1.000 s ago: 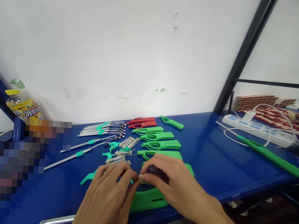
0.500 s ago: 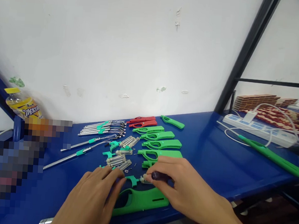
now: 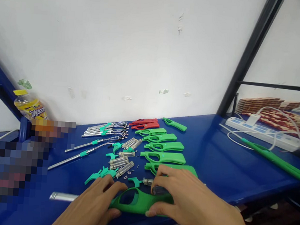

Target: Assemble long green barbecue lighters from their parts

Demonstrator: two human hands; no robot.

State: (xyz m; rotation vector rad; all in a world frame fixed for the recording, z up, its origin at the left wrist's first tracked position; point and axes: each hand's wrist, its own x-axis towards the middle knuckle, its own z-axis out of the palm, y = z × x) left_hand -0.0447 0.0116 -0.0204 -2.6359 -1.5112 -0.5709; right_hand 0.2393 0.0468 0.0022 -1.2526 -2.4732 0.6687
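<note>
My left hand point(image 3: 95, 199) is closed on the front end of a green utility lighter point(image 3: 136, 202) at the table's near edge. From under that hand a metal tube point(image 3: 64, 197) sticks out to the left. My right hand point(image 3: 185, 197) grips the lighter's handle, thumb on the near side; a dark tool handle point(image 3: 160, 190) lies beneath its fingers, its tip hidden. Just beyond the lighter lie a teal trigger point(image 3: 135, 182) and a clear fuel tank point(image 3: 148, 182). Several more teal triggers point(image 3: 104, 172) and clear tanks point(image 3: 119, 161) are scattered behind my left hand.
Green lighter casings point(image 3: 164, 146) and red ones point(image 3: 145, 124) lie in a column. Metal tubes with wires point(image 3: 99, 133) lie left of them. A drink bottle point(image 3: 30, 107) stands at left. On the right are a power strip point(image 3: 264, 133) and a long green lighter point(image 3: 277, 159).
My right hand has moved from the small clear tank down onto the green lighter's handle. My left hand has come down onto its front end, and the lighter now sits between both hands.
</note>
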